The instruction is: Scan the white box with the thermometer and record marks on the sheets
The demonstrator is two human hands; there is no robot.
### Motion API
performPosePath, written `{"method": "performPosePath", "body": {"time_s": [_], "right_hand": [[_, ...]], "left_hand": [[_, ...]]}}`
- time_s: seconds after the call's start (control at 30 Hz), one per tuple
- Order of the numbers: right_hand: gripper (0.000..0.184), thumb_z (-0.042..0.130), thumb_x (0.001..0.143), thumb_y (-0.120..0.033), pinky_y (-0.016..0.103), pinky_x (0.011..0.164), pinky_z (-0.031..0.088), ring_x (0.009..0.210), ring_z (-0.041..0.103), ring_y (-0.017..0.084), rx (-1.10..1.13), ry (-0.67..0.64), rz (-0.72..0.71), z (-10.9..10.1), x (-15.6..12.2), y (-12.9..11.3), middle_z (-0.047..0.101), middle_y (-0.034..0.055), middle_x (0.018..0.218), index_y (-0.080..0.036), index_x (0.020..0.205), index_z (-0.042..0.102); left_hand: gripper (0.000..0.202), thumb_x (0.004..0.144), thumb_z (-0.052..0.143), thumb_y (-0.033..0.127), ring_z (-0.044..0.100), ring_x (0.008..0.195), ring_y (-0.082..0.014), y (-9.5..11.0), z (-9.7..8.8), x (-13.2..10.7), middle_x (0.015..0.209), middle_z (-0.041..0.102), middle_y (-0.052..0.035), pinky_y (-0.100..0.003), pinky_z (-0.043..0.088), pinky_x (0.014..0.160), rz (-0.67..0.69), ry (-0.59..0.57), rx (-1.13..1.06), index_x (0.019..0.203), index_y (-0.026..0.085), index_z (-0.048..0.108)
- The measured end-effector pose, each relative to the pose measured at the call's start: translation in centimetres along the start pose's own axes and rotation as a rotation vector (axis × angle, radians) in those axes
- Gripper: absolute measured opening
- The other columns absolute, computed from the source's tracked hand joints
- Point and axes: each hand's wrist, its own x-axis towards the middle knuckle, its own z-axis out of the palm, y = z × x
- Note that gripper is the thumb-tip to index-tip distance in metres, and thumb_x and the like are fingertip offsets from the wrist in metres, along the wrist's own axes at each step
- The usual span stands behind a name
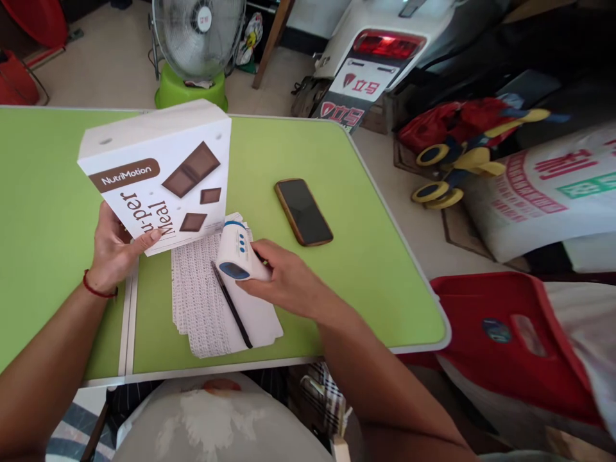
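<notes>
My left hand [118, 247] grips the lower left edge of a white cardboard box [192, 176] with its thumb on the front. The box is tilted above the table, printed "NutriMotion" and with brown chocolate pieces. My right hand [283, 276] is closed around the handle of a white handheld scanner [238, 253] with blue dots and a dark blue window, which faces down toward me. Below the scanner lies a stack of papers [206, 327] covered in small rows of writing or print. A black pen [233, 308] rests slantwise across the papers.
A phone in a brown case [304, 212] lies on the green folding table [366, 276], right of the papers. Beyond the table stand a fan [199, 38] on a green stool [192, 93] and a white scooter [366, 58]. A red chair [510, 333] is at the right.
</notes>
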Motion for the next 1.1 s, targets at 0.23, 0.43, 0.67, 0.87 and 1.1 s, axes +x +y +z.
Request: {"method": "performPosePath", "body": {"time_s": [0.23, 0.43, 0.67, 0.87, 1.1], "right_hand": [[0.026, 0.068, 0.073, -0.032, 0.032, 0.070, 0.047, 0.081, 0.061, 0.023, -0.430, -0.006, 0.055, -1.5, 1.6, 4.8, 0.063, 0.0069, 0.090, -0.020, 0.096, 0.066], [0.042, 0.070, 0.073, -0.034, 0.042, 0.079, 0.053, 0.092, 0.063, 0.028, -0.498, 0.172, -0.037, -1.2, 1.7, 7.2, 0.063, 0.0112, 0.104, -0.019, 0.113, 0.063], [0.018, 0.058, 0.086, -0.026, 0.029, 0.065, 0.052, 0.069, 0.061, 0.016, -0.358, 0.306, -0.356, 0.2, -0.5, 4.2, 0.065, 0.0049, 0.085, -0.020, 0.102, 0.059], [0.023, 0.055, 0.088, -0.026, 0.027, 0.051, 0.040, 0.057, 0.058, 0.015, -0.500, 0.025, -0.427, 4.0, -1.2, 3.1, 0.065, 0.0018, 0.068, -0.015, 0.107, 0.058], [0.026, 0.045, 0.089, -0.016, 0.024, 0.055, 0.044, 0.056, 0.050, 0.010, -0.158, 0.102, -0.502, 3.6, -0.3, 3.9, 0.061, -0.0005, 0.072, -0.019, 0.111, 0.059]], "left_hand": [[0.065, 0.066, 0.088, 0.031, 0.061, 0.109, -0.0263, -0.9, -0.7, 0.2, 0.115, 0.062, -0.0037, -0.048, 0.056, 0.088, 0.043, -0.017, 0.077, 0.116, 0.023, 0.047], [0.066, 0.065, 0.089, 0.021, 0.061, 0.110, -0.0229, -2.0, -1.5, 0.9, 0.120, 0.062, -0.0068, -0.039, 0.055, 0.091, 0.177, -0.032, 0.100, 0.116, 0.018, 0.046], [0.068, 0.068, 0.086, 0.018, 0.058, 0.115, -0.0218, -2.4, -2.7, 1.5, 0.125, 0.059, -0.0090, -0.042, 0.052, 0.097, 0.291, -0.096, 0.192, 0.122, 0.019, 0.044], [0.077, 0.062, 0.091, 0.023, 0.056, 0.119, -0.0270, -2.2, -3.3, 1.5, 0.130, 0.055, -0.0117, -0.050, 0.046, 0.104, 0.202, -0.098, 0.217, 0.122, 0.020, 0.042], [0.078, 0.056, 0.094, 0.035, 0.055, 0.120, -0.0303, -2.6, -4.3, 1.5, 0.122, 0.060, -0.0097, -0.057, 0.042, 0.108, 0.123, -0.101, 0.205, 0.119, 0.016, 0.050]]}}
